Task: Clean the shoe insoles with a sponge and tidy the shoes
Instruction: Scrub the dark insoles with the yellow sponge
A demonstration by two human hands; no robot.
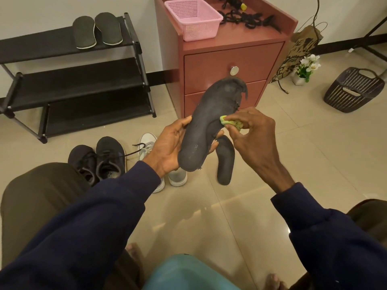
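dark worn insole (pixel 206 122) with frayed toe edge, gripped by left hand (pixel 167 147), right hand (pixel 253 139) pinching sponge (pixel 229 122) against it

Held upright mid-scene: dark insole (pixel 206 122), toe end far and frayed (torn flap at the tip). Green sponge (pixel 228 122) touched its right edge. Second dark insole (pixel 225 160) lay flat just behind it. Black shoes (pixel 98 160) and white shoes (pixel 178 176) sat left, side by side. Two grey insoles (pixel 84 32) lay far left.

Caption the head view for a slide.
Left hand holds a worn dark insole while the right hand presses a sponge against its edge.
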